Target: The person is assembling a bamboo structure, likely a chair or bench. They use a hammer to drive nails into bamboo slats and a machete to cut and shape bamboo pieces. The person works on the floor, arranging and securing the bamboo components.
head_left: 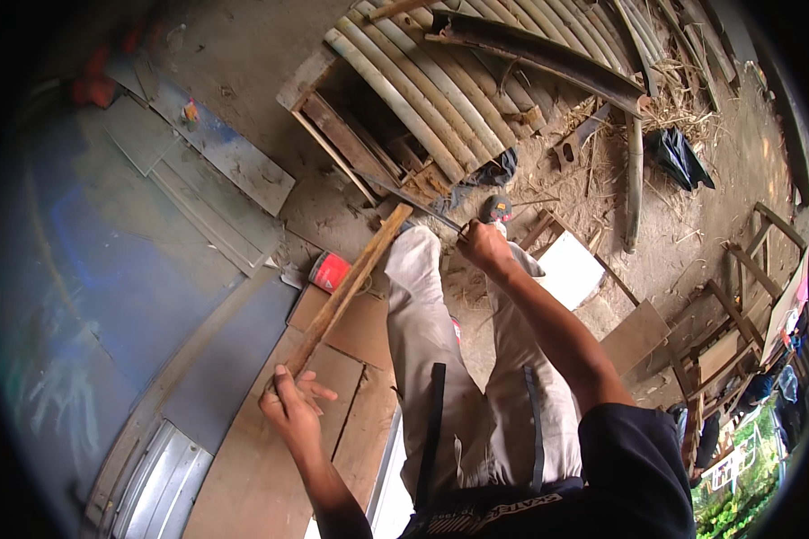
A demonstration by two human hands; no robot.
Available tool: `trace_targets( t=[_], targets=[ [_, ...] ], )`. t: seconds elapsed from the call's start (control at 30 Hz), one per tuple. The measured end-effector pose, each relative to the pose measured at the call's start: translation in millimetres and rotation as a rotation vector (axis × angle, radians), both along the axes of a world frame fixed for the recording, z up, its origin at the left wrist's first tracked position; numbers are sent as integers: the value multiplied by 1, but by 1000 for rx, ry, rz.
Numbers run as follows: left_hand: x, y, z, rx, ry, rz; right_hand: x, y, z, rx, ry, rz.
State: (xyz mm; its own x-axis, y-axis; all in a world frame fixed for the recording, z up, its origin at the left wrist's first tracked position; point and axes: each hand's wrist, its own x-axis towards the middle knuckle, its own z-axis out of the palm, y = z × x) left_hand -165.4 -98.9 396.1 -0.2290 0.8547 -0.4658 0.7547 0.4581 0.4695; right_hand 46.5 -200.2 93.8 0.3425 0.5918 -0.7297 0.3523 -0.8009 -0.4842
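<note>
The left hand point(292, 400) grips the near end of a wooden slat point(351, 287), thumb and forefinger closed round it, the other fingers spread loose. The slat slants up and away, left of the person's light trousers point(422, 341), its far end level with the knees. Under the hand lie plywood sheets point(261, 467), their edges butting; left of the slat, grey panels point(198, 207) overlap. A red can point(330, 271) sits just left of the slat's middle. The right hand point(484, 245), right of the slat's far end, is closed on a thin dark blade point(404, 199). Beyond the slat's tip stands a bamboo rack point(422, 99). Bare dirt point(665, 234) opens to the right of it.
</note>
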Motion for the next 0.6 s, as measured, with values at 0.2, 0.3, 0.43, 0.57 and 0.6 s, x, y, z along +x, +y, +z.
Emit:
trace_targets(
  t=[0.2, 0.3, 0.43, 0.57, 0.6],
  targets=[
    [-17, -3, -3, -43, -29, 49, -15, -4, -13, -16, 157, 40],
    [-28, -6, -2, -8, -126, -67, -18, -4, -5, -2, 168, -86],
    [-44, -27, 21, 93, -180, -318, -20, -2, 65, 35, 514, -365],
    [-52, -70, 55, 278, -203, -447, -16, 32, 171, 313, 1043, -970],
    [-52, -81, 60, 325, -215, -475, -10, 42, 195, 351, 1068, -1030]
  ],
)
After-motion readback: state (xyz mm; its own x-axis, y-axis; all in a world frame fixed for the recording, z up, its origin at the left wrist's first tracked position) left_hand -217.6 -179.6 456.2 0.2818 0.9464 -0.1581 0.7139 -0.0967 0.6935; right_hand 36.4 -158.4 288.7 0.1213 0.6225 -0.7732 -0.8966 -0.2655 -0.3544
